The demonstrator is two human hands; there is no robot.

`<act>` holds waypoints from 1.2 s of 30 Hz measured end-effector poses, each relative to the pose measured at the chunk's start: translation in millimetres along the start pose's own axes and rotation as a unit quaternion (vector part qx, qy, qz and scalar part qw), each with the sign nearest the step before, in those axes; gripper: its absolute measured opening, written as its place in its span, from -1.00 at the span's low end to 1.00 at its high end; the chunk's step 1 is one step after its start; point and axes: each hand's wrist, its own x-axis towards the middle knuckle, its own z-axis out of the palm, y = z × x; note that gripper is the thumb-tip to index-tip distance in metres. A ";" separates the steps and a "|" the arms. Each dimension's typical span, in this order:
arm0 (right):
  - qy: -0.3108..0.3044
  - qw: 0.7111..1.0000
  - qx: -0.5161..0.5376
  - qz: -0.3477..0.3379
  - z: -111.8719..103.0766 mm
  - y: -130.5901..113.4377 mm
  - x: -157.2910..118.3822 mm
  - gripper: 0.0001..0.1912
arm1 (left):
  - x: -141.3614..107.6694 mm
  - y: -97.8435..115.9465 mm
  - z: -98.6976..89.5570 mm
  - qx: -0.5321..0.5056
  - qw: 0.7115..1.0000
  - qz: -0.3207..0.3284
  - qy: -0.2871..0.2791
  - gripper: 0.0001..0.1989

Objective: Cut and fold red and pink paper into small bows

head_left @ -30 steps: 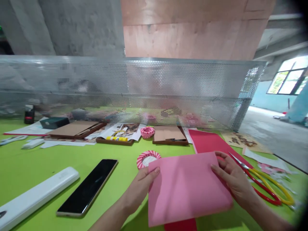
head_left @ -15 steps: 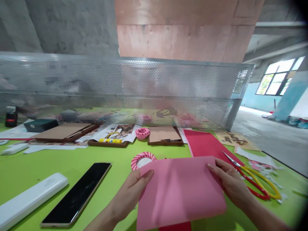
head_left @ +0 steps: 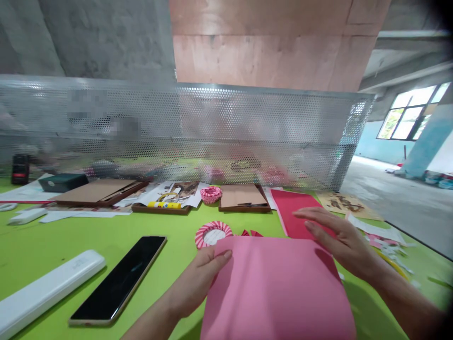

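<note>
The pink sheet point(head_left: 276, 288) is held up over the middle of the near part of the green surface point(head_left: 106, 231). The left hand point(head_left: 201, 278) grips it at its far left corner, thumb on top and the other fingers behind. The right hand point(head_left: 347, 245) is by the sheet's far right corner, fingers stretched out and loose, in front of the red sheet point(head_left: 290, 212); whether it touches the pink one I can't tell. The sheet's right side curves downward. Just beyond the left hand is a striped ring point(head_left: 200, 234), with small red pieces point(head_left: 252, 233) to its right. A phone point(head_left: 120, 278) and a long white case point(head_left: 53, 293) lie nearer the surface's left edge. Toward its right edge are paper scraps point(head_left: 389, 242) and a yellow handle point(head_left: 392, 264), mostly hidden by the right hand.
</note>
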 end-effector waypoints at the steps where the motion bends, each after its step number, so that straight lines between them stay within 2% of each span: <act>1: -0.030 0.998 -0.035 -0.032 0.3 -7.6 4.4 -0.74 | -0.6 0.5 0.8 -0.001 1.000 0.000 -0.005 -0.74; 5: -0.167 0.965 -0.144 -0.141 16.2 -40.6 19.4 -0.72 | -2.4 2.1 4.1 -0.005 1.000 0.019 -0.023 -0.75; 8: -0.243 0.942 -0.159 -0.168 36.6 -59.1 25.2 -0.75 | -2.3 0.7 4.5 -0.011 0.999 0.025 -0.026 -0.74; 11: -0.252 0.949 -0.133 -0.136 53.5 -65.4 28.7 -0.79 | -1.6 -2.2 2.3 -0.040 0.998 0.022 -0.035 -0.74; 14: -0.270 0.959 -0.056 -0.065 62.0 -61.6 32.6 -0.82 | -1.3 -3.8 -0.6 -0.066 0.996 0.026 -0.047 -0.75; 17: -0.314 0.948 0.039 -0.010 65.4 -54.9 36.1 -0.78 | -1.4 -4.2 -1.5 -0.085 0.995 0.022 -0.046 -0.77; 20: -0.337 0.938 0.081 0.012 67.7 -50.0 38.1 -0.77 | -0.6 -5.1 -0.2 -0.111 0.993 0.007 -0.048 -0.79; 22: -0.329 0.938 0.103 0.027 67.9 -47.4 40.0 -0.77 | 0.5 -5.4 0.2 -0.131 0.990 0.003 -0.043 -0.80; 25: -0.284 0.946 0.141 0.068 62.9 -42.2 45.5 -0.79 | 2.5 -3.8 -4.0 -0.178 0.983 0.007 -0.038 -0.77; 30: -0.146 0.944 0.248 0.162 47.7 -26.0 54.6 -0.79 | 7.5 -0.3 -17.7 -0.261 0.960 0.101 -0.027 -0.61; 33: -0.080 0.924 0.316 0.200 51.1 -16.2 51.4 -0.79 | 9.6 -2.8 -13.9 -0.231 0.964 0.126 -0.037 -0.53; 36: -0.053 0.903 0.364 0.222 66.1 -13.5 41.5 -0.76 | 9.6 -8.1 0.4 -0.172 0.979 0.108 0.014 -0.50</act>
